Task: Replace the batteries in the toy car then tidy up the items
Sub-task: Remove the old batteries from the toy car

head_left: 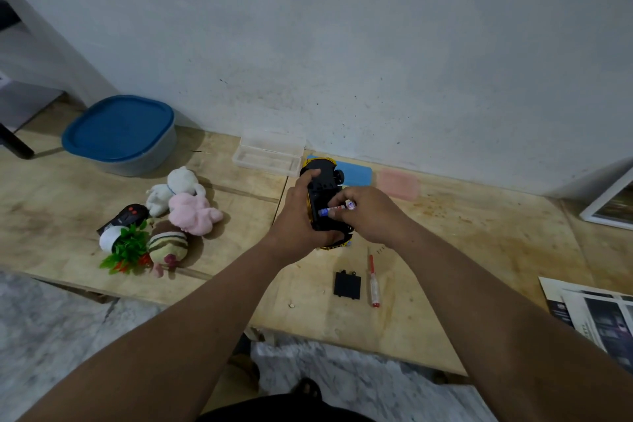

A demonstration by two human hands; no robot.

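The yellow and black toy car (323, 181) is held upside down above the wooden table (462, 243), black underside facing me. My left hand (298, 216) grips its body from the left. My right hand (368, 212) pinches a white, red and blue battery (337, 208) lying across the car's underside. The black battery cover (347, 285) lies on the table in front of the car. A red-handled screwdriver (374, 283) lies just right of the cover, with tiny screws (380, 251) near its tip.
A clear plastic case (269, 152) stands open by the wall, with a blue case (354, 173) and a pink case (399, 184) to its right. At the left are plush toys (186, 205), a black remote (125, 216), a fake plant (125, 248) and a blue-lidded tub (120, 134). Magazines (596, 313) lie at the right edge.
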